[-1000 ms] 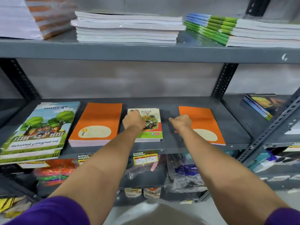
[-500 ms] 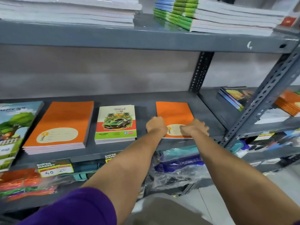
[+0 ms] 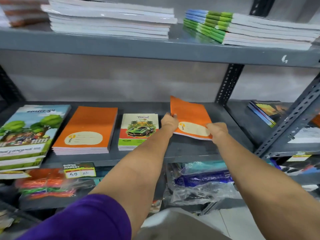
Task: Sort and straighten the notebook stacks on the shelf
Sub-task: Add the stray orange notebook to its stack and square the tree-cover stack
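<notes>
A thin orange notebook (image 3: 188, 115) is lifted off the grey middle shelf (image 3: 190, 149), tilted with its far edge raised. My left hand (image 3: 169, 121) grips its left edge and my right hand (image 3: 217, 131) pinches its near right corner. To the left on the same shelf lie a green car-cover notebook stack (image 3: 138, 129), a thicker orange notebook stack (image 3: 86, 130) and a stack with a tree picture (image 3: 26, 134).
The upper shelf (image 3: 155, 51) holds white-edged stacks (image 3: 110, 19) and a green-and-blue-spined stack (image 3: 242, 30). A perforated upright (image 3: 226, 84) stands behind the held notebook; a diagonal post (image 3: 290, 122) rises at right. More books (image 3: 266, 111) lie on the neighbouring shelf. Plastic-wrapped goods (image 3: 199, 184) fill the lower shelf.
Both hands left the car-cover stack, went right to the single orange notebook, took hold of it and raised it off the shelf. The view swung right, then back left.
</notes>
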